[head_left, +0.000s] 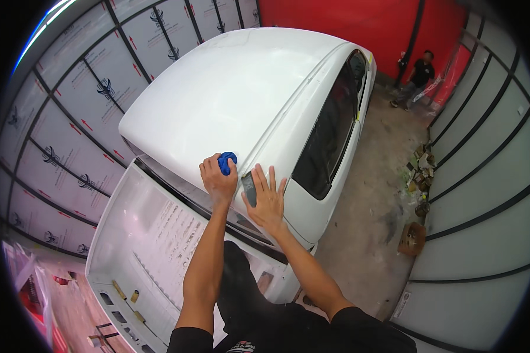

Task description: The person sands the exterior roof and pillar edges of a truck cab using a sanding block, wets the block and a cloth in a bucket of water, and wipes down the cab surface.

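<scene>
My left hand [219, 179] is closed around a crumpled blue cloth [227, 163], just above the rear edge of a white vehicle's roof [218, 100]. To its right, my right hand [267, 200] lies over a dark grey sanding block [249, 188], thumb along one side and fingers stretched forward. The block rests on the roof's rear corner, beside the long groove that runs up the roof. Part of it is hidden under the palm.
Below me is the white truck bed [159, 235], with small yellowish blocks [135, 296] on it. A dark side window [327, 138] is at right. Debris and a brown box [411, 239] lie along the grey wall. Another person [421, 76] stands far right by the red wall.
</scene>
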